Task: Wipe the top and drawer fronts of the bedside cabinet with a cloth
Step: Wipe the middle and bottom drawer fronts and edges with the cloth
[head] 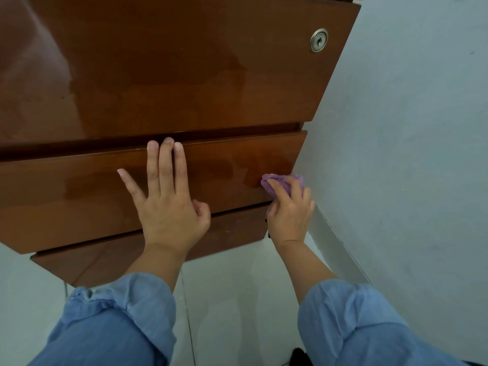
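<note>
A view from above, looking down the front of a glossy reddish-brown wooden bedside cabinet [184, 75] that fills the upper left of the scene. Three drawer fronts show, stacked one below another. The top drawer front [171, 62] is the tallest and carries a round silver lock [318, 40] near its upper right corner. Darker wet-looking patches spread across its lower half.

Below a shadowed gap lies the middle drawer front [79, 194], and both hands are on it. The left hand [166, 202] lies flat against the wood near the centre — fingers straight and pointing up, three of them close together with their tips reaching the drawer's top edge, the little finger splayed out to the left, the thumb tucked out to the right. It holds nothing.

The right hand [289, 217] is at the drawer's right end, its fingers curled round a small bunched purple cloth [282, 184], which it presses against the wood just beside the drawer's right edge. A damp smear sits just left of the cloth.

The bottom drawer front [105, 260] shows only in part, under the wrists.

Both forearms wear rolled-up light blue sleeves [126, 313]. To the right of the cabinet stands a pale blue-grey wall [409, 128]; beneath it, a light tiled floor [237, 299] — a grout line runs down between the arms.
</note>
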`<state>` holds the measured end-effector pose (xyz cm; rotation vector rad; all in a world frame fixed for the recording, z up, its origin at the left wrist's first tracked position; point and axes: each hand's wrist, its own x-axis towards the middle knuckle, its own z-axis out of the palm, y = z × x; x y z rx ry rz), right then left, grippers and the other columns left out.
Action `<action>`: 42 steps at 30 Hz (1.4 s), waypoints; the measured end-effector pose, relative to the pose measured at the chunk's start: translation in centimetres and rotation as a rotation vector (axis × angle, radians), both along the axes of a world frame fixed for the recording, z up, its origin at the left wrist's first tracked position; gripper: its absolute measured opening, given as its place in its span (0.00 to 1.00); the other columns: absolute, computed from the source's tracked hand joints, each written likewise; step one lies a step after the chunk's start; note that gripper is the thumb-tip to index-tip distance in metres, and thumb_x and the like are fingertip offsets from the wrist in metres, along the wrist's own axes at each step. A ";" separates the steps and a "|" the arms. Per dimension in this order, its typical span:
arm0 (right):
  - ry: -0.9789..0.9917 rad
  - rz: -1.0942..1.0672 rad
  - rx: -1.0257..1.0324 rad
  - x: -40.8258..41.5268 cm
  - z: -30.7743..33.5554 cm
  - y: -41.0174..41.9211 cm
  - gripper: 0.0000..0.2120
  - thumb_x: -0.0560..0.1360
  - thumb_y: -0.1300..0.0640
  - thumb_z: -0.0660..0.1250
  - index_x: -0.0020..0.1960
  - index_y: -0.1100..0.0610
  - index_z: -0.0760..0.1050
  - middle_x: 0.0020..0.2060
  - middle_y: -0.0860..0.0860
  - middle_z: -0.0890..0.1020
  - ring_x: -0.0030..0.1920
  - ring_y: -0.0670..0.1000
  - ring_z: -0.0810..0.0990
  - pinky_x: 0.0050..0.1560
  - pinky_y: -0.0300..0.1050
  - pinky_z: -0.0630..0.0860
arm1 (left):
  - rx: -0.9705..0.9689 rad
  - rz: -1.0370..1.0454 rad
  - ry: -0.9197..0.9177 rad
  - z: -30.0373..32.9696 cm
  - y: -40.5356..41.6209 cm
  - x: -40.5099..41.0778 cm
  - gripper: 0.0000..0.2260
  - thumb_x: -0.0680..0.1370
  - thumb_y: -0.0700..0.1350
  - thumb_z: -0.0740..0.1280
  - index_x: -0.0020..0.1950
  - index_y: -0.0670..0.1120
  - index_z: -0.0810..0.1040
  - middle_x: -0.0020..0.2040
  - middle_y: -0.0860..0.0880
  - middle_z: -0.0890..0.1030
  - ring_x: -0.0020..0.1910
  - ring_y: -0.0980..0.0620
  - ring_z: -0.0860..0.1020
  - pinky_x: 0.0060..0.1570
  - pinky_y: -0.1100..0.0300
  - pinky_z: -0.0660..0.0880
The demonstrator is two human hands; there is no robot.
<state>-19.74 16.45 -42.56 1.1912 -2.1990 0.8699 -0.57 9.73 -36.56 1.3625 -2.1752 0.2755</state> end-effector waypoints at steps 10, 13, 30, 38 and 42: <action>-0.002 0.017 0.096 0.0 -1.1 0.6 0.23 0.63 0.70 0.71 0.53 0.50 0.81 0.51 0.53 0.79 0.46 0.59 0.75 0.37 0.46 0.65 | 0.000 0.000 0.010 0.0 0.1 -0.1 0.46 0.66 0.48 0.67 0.78 0.43 0.46 0.79 0.44 0.48 0.77 0.46 0.42 0.69 0.32 0.41; -0.039 -0.011 0.042 0.1 -0.5 0.3 0.22 0.66 0.69 0.70 0.55 0.50 0.79 0.53 0.53 0.78 0.46 0.58 0.74 0.38 0.47 0.68 | -0.007 -0.004 -0.005 0.0 0.0 0.1 0.46 0.66 0.48 0.67 0.78 0.43 0.46 0.79 0.44 0.47 0.77 0.46 0.42 0.69 0.32 0.41; -0.226 0.078 0.489 0.9 -3.4 0.1 0.20 0.74 0.63 0.63 0.62 0.45 0.76 0.60 0.49 0.75 0.58 0.58 0.69 0.48 0.46 0.61 | 0.019 0.005 -0.001 -0.3 -0.1 -0.2 0.46 0.66 0.48 0.66 0.78 0.42 0.45 0.79 0.43 0.48 0.77 0.44 0.42 0.69 0.32 0.41; -0.161 0.352 0.707 3.2 0.3 1.1 0.22 0.76 0.62 0.61 0.64 0.40 0.72 0.61 0.46 0.72 0.58 0.55 0.68 0.52 0.46 0.63 | 0.063 -0.002 -0.137 1.3 1.1 0.9 0.43 0.69 0.51 0.62 0.78 0.43 0.45 0.79 0.45 0.45 0.78 0.46 0.42 0.69 0.32 0.41; -0.158 0.370 0.749 3.3 2.0 1.6 0.23 0.76 0.62 0.60 0.64 0.39 0.71 0.61 0.46 0.72 0.55 0.54 0.67 0.49 0.45 0.62 | 0.034 -0.020 -0.255 1.3 1.9 1.9 0.42 0.70 0.52 0.60 0.78 0.42 0.42 0.79 0.44 0.41 0.77 0.47 0.40 0.69 0.35 0.36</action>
